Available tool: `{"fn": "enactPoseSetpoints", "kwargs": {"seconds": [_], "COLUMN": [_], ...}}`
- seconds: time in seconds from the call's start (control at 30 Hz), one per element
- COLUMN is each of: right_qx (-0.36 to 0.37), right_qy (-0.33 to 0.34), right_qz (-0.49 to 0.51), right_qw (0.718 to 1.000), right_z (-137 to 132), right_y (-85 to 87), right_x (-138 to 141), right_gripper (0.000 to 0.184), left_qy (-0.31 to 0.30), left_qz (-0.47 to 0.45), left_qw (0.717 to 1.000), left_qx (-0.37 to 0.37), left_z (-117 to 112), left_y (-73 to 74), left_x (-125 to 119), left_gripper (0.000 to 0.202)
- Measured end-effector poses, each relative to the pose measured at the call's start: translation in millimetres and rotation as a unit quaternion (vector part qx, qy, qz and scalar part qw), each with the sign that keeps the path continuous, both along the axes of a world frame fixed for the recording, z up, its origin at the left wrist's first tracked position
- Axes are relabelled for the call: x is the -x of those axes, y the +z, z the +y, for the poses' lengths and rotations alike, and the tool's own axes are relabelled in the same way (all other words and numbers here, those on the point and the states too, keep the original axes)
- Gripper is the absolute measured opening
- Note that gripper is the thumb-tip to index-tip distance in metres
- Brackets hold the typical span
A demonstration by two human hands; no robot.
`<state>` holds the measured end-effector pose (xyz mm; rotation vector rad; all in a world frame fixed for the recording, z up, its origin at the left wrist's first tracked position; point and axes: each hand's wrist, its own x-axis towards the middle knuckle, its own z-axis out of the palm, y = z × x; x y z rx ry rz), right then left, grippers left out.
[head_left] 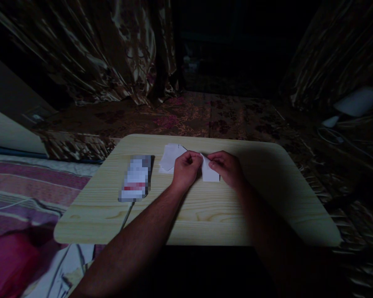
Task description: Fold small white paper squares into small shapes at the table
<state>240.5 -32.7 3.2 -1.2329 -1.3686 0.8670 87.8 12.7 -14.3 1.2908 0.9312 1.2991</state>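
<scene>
1. Beyond the table's (211,223) far edge lies a flower-patterned cloth (186,118), with a curtain (133,49) hanging behind it to the left and another drape (326,54) to the right; past the table's right side is a pale, lamp-like object (359,101), too dim to name surely; off its left side are striped bedding (34,178) and a red item (9,260).
2. On the table's left part lies one phone-like device (136,178), its face blurred, with one cable (127,215) running to the near edge; the left hand (188,169) partly covers the paper stack (170,158) near the table's far middle.
3. Two hands, one stack, one folded-looking paper slip (210,174) at the table's middle; the stack's sheets overlap too closely to count.
4. Both forearms reach in over the table's near edge and converge; the left hand, fingers curled, pinches the slip's upper left corner; the right hand (227,166) pinches its right side between thumb and fingers.
</scene>
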Motion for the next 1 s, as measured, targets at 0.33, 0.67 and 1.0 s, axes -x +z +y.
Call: {"fn": "enactPoseSetpoints", "kwargs": {"seconds": [0.33, 0.67, 1.0], "right_qx": [-0.003, -0.008, 0.025], "right_qy": [0.020, 0.012, 0.046], "right_qz": [0.002, 0.025, 0.092], "right_qw": [1.000, 1.000, 0.994], "right_z": [4.4, 8.5, 5.4], "right_y": [-7.6, -10.1, -3.0], "right_x": [2.4, -4.6, -3.4], "right_gripper": [0.022, 0.020, 0.026], "left_qy": [-0.011, -0.182, -0.144], "left_qz": [-0.003, -0.075, -0.037], "left_qw": [1.000, 0.980, 0.989], "left_qx": [0.006, -0.024, -0.025], "left_z": [-3.0, -8.8, -8.0], "left_y": [4.5, 6.1, 0.4], "left_x": [1.3, -2.0, -3.8], "left_gripper": [0.018, 0.053, 0.050]}}
